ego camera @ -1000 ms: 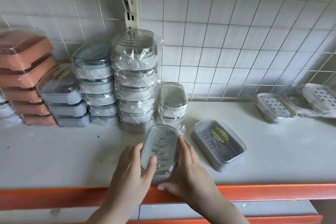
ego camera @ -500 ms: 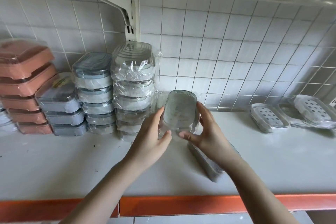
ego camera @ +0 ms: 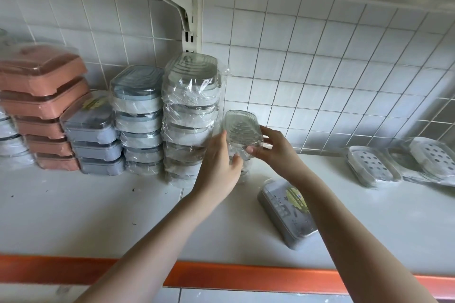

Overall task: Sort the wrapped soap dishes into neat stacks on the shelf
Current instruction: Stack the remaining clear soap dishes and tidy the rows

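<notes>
Head view: nearest, a grey soap dish (ego camera: 286, 211) lies alone on the white shelf (ego camera: 98, 216), partly hidden under the right forearm. Beyond it the left hand (ego camera: 219, 167) and right hand (ego camera: 273, 152) each keep a curled grip on a clear, ridged, film-wrapped soap dish (ego camera: 242, 130) atop a short pile. The tall wrapped stack (ego camera: 192, 115) stands just left; perforated dishes (ego camera: 371, 165) lie far right by the tiled wall (ego camera: 320, 56).

Light was soft and even, a little dim, with a greenish cast. Glare streaked the plastic wrap (ego camera: 194, 86) on the tallest stack. Faint shadows lay under the forearms on the shelf (ego camera: 73, 216). Wide-angle distortion bowed the tiles (ego camera: 320, 61) and softened the frame edges; the hands looked slightly blurred.
</notes>
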